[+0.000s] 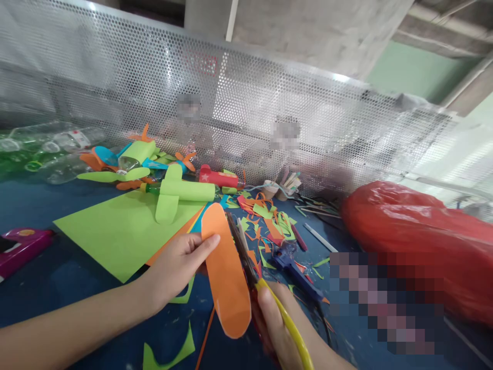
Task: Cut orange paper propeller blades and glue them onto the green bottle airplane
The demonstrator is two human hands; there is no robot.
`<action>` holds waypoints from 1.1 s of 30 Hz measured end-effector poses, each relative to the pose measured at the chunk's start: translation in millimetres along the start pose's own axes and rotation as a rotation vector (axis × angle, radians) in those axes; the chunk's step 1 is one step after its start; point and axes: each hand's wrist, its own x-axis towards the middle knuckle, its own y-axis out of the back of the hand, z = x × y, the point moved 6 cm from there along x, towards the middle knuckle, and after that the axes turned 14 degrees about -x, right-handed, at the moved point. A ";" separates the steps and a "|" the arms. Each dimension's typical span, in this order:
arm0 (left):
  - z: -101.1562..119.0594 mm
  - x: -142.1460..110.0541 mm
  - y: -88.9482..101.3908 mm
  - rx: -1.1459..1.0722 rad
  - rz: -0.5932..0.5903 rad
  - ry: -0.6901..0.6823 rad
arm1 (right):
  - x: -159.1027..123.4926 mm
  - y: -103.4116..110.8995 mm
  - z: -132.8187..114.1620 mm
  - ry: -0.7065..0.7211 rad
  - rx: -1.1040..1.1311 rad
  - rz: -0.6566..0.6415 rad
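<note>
Between thumb and fingers, my left hand (188, 259) grips a long orange paper piece (227, 277) with rounded ends. My right hand (275, 313) is closed around the yellow handle of a pair of scissors (246, 257). The dark blades lie along the right edge of the orange piece; whether they touch it I cannot tell. Beyond my left hand, a bottle airplane covered in light green paper (188, 191) rests on a light green paper sheet (111, 226). Orange and blue sheets peek out from under that sheet.
Paper scraps (265, 221) and a blue glue gun (296, 272) lie to the right. A big red plastic bag (419, 241) fills the right side. Plastic bottles (50, 149) stand at the back left, near a magenta tool (25, 252). A perforated metal panel (127, 67) borders the table.
</note>
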 end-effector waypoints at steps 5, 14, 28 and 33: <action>-1.5 7.7 3.8 -0.028 -0.028 0.041 | 7.4 17.8 0.7 -0.012 -0.177 0.109; -4.8 34.0 35.8 -0.005 0.051 -0.012 | 30.6 28.0 26.4 -0.130 -0.874 0.134; -12.8 25.5 33.6 -0.123 0.108 0.077 | 14.3 14.9 -8.9 0.347 -0.797 0.308; -19.0 18.0 20.2 -0.184 0.005 0.156 | 5.4 13.1 -20.2 0.514 -0.463 0.275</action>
